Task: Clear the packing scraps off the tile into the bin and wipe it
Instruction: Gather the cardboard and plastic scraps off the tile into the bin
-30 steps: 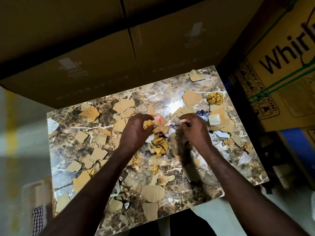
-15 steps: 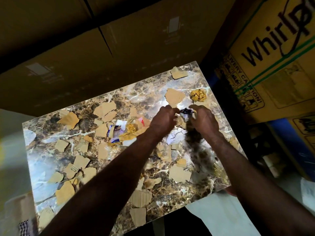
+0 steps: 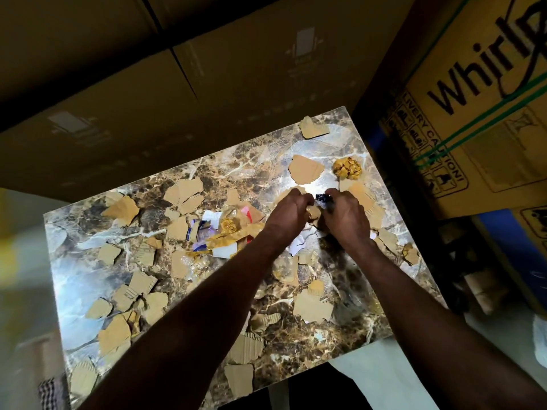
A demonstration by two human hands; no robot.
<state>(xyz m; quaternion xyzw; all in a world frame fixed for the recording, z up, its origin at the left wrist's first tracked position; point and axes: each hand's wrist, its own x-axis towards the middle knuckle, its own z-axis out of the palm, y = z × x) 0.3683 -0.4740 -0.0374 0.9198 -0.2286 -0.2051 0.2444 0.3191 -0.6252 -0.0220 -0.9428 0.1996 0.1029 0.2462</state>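
A brown marble tile [image 3: 88, 279] lies covered with several torn cardboard scraps [image 3: 305, 170], paper bits and a yellow crumpled ball [image 3: 347, 168]. A heap of tape, white paper and coloured scraps [image 3: 225, 232] sits near the tile's middle. My left hand [image 3: 288, 213] and my right hand [image 3: 344, 217] meet at the right part of the tile, both with curled fingers. Between them they grip small scraps: a tan piece [image 3: 313, 213] and a dark blue bit [image 3: 324, 198]. No bin is in view.
Large cardboard boxes [image 3: 207, 93] stand behind the tile, and a printed appliance box [image 3: 479, 119] stands at the right. A white bag or sheet [image 3: 379, 377] lies below the tile's front right corner. A checked cloth [image 3: 50, 393] shows at the bottom left.
Both hands moved from the middle heap to the right part of the tile and closed on small scraps there. The view shifted right, and the heap stays behind at the middle.
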